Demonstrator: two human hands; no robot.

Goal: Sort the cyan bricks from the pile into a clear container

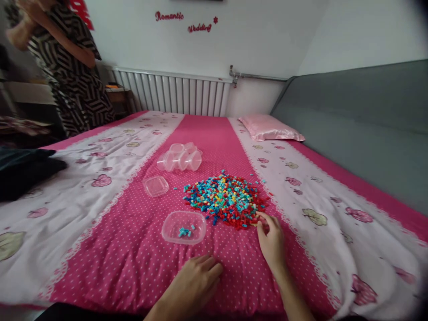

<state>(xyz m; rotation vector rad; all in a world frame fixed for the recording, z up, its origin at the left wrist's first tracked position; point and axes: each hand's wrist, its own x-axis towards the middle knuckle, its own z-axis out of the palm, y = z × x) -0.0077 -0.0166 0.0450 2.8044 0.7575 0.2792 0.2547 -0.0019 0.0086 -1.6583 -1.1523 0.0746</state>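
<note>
A wide heap of small plastic building bricks (pixel 227 196), mostly turquoise, blue, red and yellow, lies on the pink dotted bedspread (pixel 133 267). At the heap's lower right edge is my right hand (pixel 272 238), thumb and index finger apart, their tips by the bricks. No brick shows clearly between them. My left hand (pixel 197 278) rests on the bedspread, fingers curled together; nothing shows in them. Just beyond it stands a clear plastic container (pixel 167 227) with several turquoise bricks (pixel 184 232) inside.
A clear lid or shallow box (pixel 156 186) lies left of the heap, and stacked clear containers (pixel 180 158) are farther back. A pink pillow (pixel 270 128) lies by the grey headboard (pixel 361 102). Dark cloth (pixel 26 171) is at left. A person (pixel 73 67) stands beyond the bed near a radiator (pixel 174 91).
</note>
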